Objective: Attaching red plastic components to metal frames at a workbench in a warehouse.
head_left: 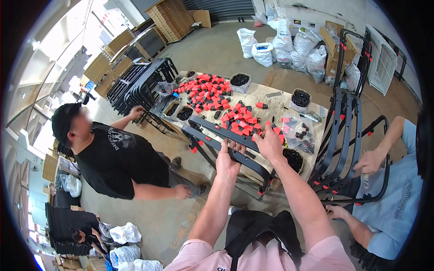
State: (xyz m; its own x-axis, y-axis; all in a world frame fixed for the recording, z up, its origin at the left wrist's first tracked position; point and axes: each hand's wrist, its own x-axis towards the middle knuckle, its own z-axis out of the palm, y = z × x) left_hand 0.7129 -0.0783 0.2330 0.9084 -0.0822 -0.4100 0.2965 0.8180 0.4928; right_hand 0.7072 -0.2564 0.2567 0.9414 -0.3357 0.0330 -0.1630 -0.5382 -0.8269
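A black metal tube frame [244,159] with small red clips lies across in front of me, at the near side of the worktable. My left hand [228,159] is palm up beneath its nearer bar, with the fingers curled round the bar. Just beyond the frame's right part, my right hand [270,143] is closed with bent fingers beside a pile of red-and-black plastic caps [239,119]. Whatever its fingertips grip is hidden. A larger heap of the same caps [205,92] covers the table's far left.
Tubs of small black parts [240,81] stand round the worktable [271,101]; a clear plastic bag [299,133] lies at right. A person in black [122,158] stands left, another in light blue [389,194] works at upright black frames [346,135] on the right. White sacks [282,38] stand behind.
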